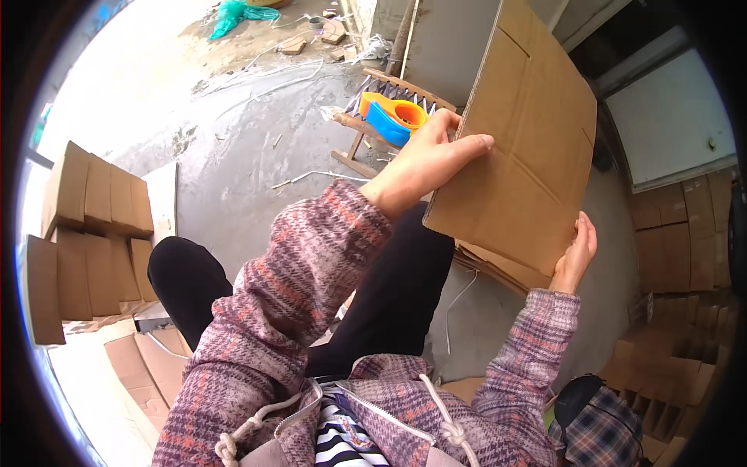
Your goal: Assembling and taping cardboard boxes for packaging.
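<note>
I hold a flat cardboard sheet (517, 148) up in front of me, above my knees. It is brown, with folds and slits in it, and it tilts a bit. My left hand (424, 163) has its grip on the sheet's left edge, thumb on the front and fingers tucked behind. My right hand (574, 255) holds the lower right corner, with the fingers pressed along the edge. Both grips are closed on the sheet.

Just under the sheet, more flat cardboard (498, 268) lies in a stack. Behind my left hand there is an orange and blue tape holder (391, 117). It sits on a small wooden frame (373, 128) that stands on the grey floor (249, 156). White strings lie on the floor near it.

Far to my left, folded boxes (93, 226) stand in a pile. To my right, more boxes (685, 249) are stacked by the wall. A green bag (237, 14) lies far off at the top.
</note>
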Available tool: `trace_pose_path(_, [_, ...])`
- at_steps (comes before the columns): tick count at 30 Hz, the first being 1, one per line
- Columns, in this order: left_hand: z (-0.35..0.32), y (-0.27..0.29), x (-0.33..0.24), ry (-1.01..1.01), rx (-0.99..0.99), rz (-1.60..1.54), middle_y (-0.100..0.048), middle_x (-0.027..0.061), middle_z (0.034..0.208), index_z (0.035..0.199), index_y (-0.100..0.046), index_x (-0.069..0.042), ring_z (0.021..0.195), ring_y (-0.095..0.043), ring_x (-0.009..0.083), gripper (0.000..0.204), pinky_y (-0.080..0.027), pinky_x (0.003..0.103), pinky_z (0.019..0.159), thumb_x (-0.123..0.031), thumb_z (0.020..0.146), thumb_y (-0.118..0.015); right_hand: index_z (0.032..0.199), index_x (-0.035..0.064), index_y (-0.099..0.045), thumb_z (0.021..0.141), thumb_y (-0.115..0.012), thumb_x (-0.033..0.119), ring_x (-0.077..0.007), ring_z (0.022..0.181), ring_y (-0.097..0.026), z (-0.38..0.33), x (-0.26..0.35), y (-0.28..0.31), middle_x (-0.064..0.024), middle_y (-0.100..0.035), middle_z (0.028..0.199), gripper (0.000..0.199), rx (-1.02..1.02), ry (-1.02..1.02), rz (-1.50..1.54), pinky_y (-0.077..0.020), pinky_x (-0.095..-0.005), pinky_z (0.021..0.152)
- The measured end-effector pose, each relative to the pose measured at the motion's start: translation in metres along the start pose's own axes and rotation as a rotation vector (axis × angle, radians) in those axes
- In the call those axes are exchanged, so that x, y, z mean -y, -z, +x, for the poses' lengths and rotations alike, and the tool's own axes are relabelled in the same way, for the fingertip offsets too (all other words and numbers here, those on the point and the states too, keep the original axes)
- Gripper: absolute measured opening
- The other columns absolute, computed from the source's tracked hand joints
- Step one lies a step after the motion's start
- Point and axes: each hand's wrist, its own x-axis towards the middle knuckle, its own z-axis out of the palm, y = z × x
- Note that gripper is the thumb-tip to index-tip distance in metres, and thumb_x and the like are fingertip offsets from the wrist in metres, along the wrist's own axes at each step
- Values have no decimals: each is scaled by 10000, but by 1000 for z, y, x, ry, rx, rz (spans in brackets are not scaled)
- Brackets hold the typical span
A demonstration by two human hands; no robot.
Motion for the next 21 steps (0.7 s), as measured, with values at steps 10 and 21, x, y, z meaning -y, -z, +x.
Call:
trace_pose_path(10, [-264,98,-54,-147,-589,762,-540,242,1188,1293,-400,36,1108,-545,351,455,-411,371,940,-115,878,-505,1234,-4,-511,944,-525,391,-155,1081,-518,-228,3,-250,-93,-529,1201,490,1288,134,-36,-444,-300,895])
trace_pose_path(21, [-253,167,174,384,-690,866,-522,247,1181,1335,-355,17,1067,-538,396,546,-440,465,903,-216,856,-474,1385,-39,-303,817,-662,478,-310,1228,-460,-323,-171,-307,-252,-421,1340,848,1582,-417,-248,-406,-397,995])
